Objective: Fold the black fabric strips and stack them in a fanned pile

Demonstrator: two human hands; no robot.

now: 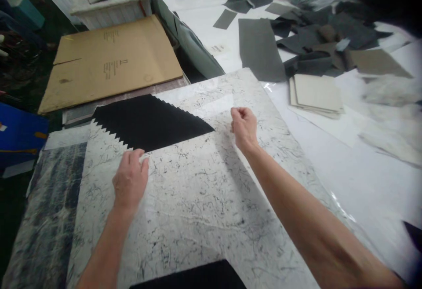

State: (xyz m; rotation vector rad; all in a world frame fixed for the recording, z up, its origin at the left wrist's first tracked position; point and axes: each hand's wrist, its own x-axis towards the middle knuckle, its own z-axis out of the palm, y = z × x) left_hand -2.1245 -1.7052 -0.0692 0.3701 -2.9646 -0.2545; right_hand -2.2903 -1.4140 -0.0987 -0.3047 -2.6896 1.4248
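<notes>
A stack of black fabric pieces (150, 124) lies on a pale, scratched board (198, 201); its left and right edges step out in a sawtooth pattern. At the stack's near left corner my left hand (131, 174) rests with fingers slightly bent and thumb apart, fingertips at the edge. My right hand (244, 126) is closed over the board, to the right of the stack's pointed corner. Whatever its fingers pinch, if anything, is hidden. Another black piece (191, 278) shows at the bottom edge of the view, partly cut off.
Beyond the board on the left lies a flat brown cardboard sheet (115, 60). A white table (316, 148) on the right carries dark scraps (349, 25), a grey sheet (260, 49) and a small stack of cream sheets (316, 93). A blue bin (20, 135) stands at far left.
</notes>
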